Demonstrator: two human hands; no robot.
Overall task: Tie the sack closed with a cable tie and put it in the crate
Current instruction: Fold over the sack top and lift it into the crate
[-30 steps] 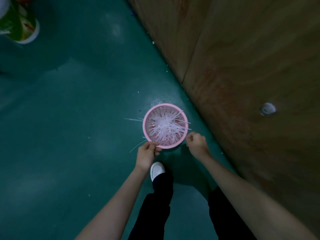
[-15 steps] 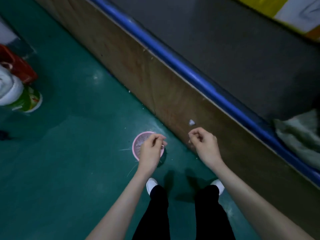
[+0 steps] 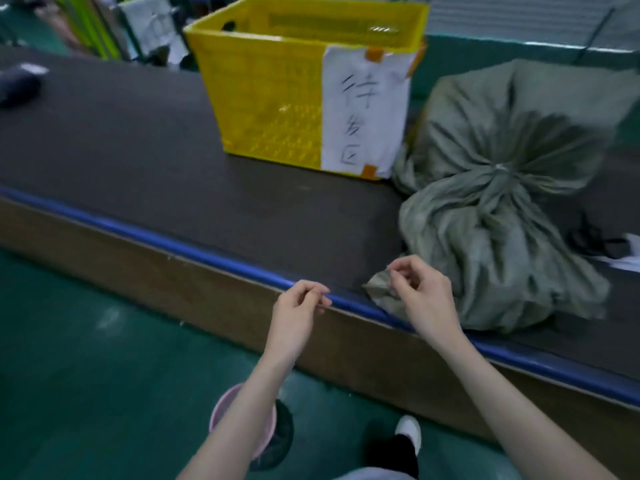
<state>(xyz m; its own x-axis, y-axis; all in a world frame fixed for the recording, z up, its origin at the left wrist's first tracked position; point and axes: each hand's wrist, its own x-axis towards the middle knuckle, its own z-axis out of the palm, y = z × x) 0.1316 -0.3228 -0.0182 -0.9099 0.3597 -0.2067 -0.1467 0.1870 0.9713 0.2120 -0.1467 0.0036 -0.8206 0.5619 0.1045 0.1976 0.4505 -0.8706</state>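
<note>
A grey-green sack (image 3: 485, 244) lies on the dark table at the right, its cloth bunched into a neck (image 3: 498, 168) with something pale around it. A yellow crate (image 3: 270, 98) stands left of it, apart from both hands. My left hand (image 3: 298, 313) hovers at the table's blue edge, thumb and fingers pinched together. My right hand (image 3: 422, 292) is pinched too, just in front of a loose corner of the sack (image 3: 379, 289). No cable tie can be made out in either hand.
The table's blue rim (image 3: 207, 256) runs diagonally above a brown side panel. A white paper label (image 3: 363, 109) covers the crate's right end. A pink basket (image 3: 221, 410) sits on the green floor beneath my left forearm. A dark object (image 3: 17, 88) lies far left.
The view swung up from the floor and the pink basket of cable ties to the table top. Both hands rose from the basket to the table edge, still pinched.
</note>
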